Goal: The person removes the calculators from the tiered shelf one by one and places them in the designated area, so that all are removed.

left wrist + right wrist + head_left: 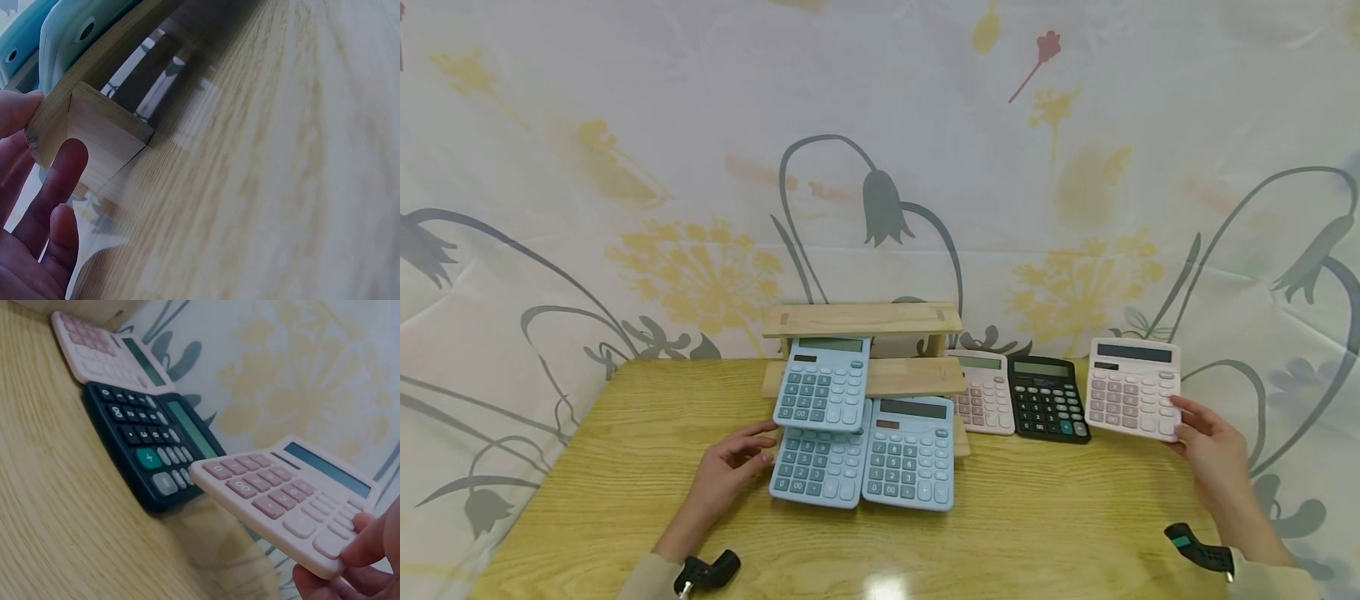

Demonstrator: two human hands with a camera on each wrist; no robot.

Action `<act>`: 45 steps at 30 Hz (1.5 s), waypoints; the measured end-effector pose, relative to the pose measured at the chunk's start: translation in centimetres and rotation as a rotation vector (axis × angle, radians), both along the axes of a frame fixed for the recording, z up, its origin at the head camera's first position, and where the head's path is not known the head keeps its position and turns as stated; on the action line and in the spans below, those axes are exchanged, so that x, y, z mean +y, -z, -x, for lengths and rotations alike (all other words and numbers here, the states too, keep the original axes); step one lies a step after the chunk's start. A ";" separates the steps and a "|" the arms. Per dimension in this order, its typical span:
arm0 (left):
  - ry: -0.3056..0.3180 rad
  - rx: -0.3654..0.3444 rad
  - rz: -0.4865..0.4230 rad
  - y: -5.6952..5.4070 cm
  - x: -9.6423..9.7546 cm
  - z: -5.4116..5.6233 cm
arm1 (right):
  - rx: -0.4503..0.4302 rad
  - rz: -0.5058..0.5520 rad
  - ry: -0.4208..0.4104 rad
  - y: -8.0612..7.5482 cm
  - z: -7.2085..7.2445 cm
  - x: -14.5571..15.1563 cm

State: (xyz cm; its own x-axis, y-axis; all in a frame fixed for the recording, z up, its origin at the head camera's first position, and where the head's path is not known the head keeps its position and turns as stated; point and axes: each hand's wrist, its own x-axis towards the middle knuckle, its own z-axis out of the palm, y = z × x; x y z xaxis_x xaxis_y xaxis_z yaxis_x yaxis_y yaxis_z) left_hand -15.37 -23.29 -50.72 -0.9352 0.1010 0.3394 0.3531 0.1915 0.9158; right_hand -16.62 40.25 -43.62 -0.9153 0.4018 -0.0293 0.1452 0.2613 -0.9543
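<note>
My right hand (1213, 450) pinches the lower right edge of a pale pink calculator (1133, 387), tilted and raised off the table in the right wrist view. My left hand (730, 467) is at the left end of a tiered wooden rack (861, 320). In the left wrist view its thumb touches the end of a rack plank (50, 119), with the other fingers curled loosely around that end. Several light blue calculators rest on the rack: an upper one (823, 383), a lower left one (816, 471) partly covered by it, and a lower right one (910, 454).
Right of the rack lie another pink calculator (988, 392), its left side hidden by the rack, and a black calculator (1048, 400). All stand on a wood-grain table (1000, 517). A flower-patterned curtain (880, 108) hangs behind it.
</note>
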 end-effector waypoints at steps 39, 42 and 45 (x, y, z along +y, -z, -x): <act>-0.005 -0.005 0.014 0.1 -0.1 0.1 | -0.178 -0.258 0.081 0.9 0.7 1.3; -0.005 -0.002 0.014 0.2 -0.1 0.1 | -0.169 -0.275 0.106 1.2 0.7 1.2; -0.004 0.003 0.016 0.2 -0.1 0.1 | -0.149 -0.282 0.127 1.5 0.8 1.1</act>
